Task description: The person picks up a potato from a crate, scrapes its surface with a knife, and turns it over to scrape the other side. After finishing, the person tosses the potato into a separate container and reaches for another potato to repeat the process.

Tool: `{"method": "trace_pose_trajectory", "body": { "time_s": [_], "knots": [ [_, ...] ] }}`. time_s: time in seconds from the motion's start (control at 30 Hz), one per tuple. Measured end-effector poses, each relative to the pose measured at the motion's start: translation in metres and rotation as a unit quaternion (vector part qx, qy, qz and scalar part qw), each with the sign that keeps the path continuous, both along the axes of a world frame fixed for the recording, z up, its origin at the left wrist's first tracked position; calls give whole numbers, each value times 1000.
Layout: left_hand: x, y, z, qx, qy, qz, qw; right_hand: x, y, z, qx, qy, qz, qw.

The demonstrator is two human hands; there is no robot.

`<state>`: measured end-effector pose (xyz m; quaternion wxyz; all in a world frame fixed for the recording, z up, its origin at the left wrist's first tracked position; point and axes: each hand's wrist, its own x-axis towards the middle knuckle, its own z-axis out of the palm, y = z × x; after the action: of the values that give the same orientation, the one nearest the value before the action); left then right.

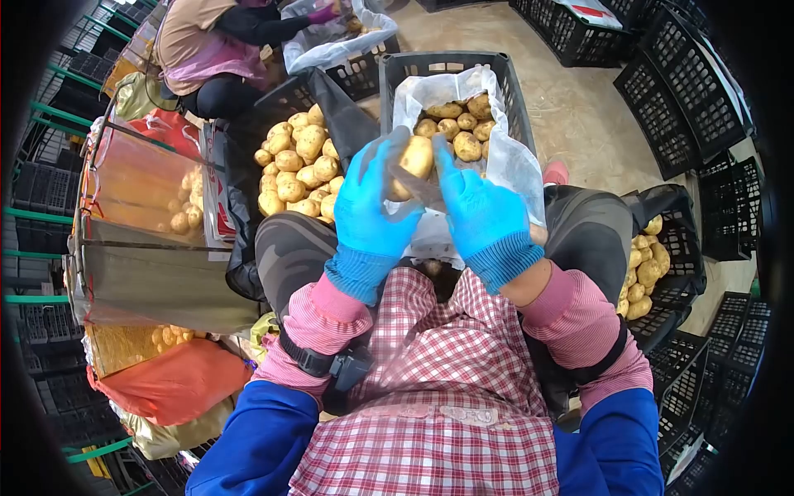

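Note:
My left hand [368, 211], in a blue glove, curls its fingers and thumb around a yellow potato [416, 157]. My right hand [486, 211], gloved the same way, points its index finger up along the potato's other side. A thin, blurred grey-brown piece [420, 188] runs from the right hand's fingers across the lower part of the potato; I cannot tell what it is. Just beyond both hands stands a black crate [517, 112] with a white liner [514, 157], holding several potatoes [467, 146].
To the left, a dark-lined crate holds heaped potatoes [298, 165]. Another crate of potatoes [645, 269] sits by my right knee. A person [207, 50] crouches at upper left beside a lined crate [339, 50]. Black crates [686, 83] stand at right; filled sacks [174, 384] lie left.

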<state>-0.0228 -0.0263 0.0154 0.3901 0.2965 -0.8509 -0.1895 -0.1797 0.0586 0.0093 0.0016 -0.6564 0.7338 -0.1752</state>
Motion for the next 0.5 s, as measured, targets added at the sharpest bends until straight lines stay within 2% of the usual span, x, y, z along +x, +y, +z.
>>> {"method": "trace_pose_trajectory", "body": {
  "time_s": [0.03,0.07,0.1,0.13,0.23,0.27,0.33,0.37,0.4,0.47,0.5],
  "knots": [
    [0,0,3,158,85,-40,983,3,1,-1,16,-13,-3,1000],
    [0,2,8,312,164,-79,932,-4,-2,-2,13,-44,-25,999],
    [0,2,12,457,236,-113,850,-18,-9,-4,11,-75,-46,996],
    [5,-1,9,490,239,-141,826,-28,-11,-6,7,-106,-65,992],
    [8,-1,14,577,344,-225,706,-39,-9,-6,-128,-219,-6,967],
    [8,-1,15,552,313,-208,744,-35,-8,-5,-75,-292,-44,952],
    [9,2,14,500,250,-172,811,-29,-5,2,-80,-383,6,920],
    [8,2,13,495,246,-169,816,-27,-3,7,-83,-426,31,900],
    [8,2,12,489,243,-165,822,-25,-1,13,-77,-524,46,847],
    [7,2,8,508,279,-192,792,-20,0,25,-64,-698,79,709],
    [6,2,7,511,289,-208,782,-19,0,26,-73,-690,96,714]
  ]
}}
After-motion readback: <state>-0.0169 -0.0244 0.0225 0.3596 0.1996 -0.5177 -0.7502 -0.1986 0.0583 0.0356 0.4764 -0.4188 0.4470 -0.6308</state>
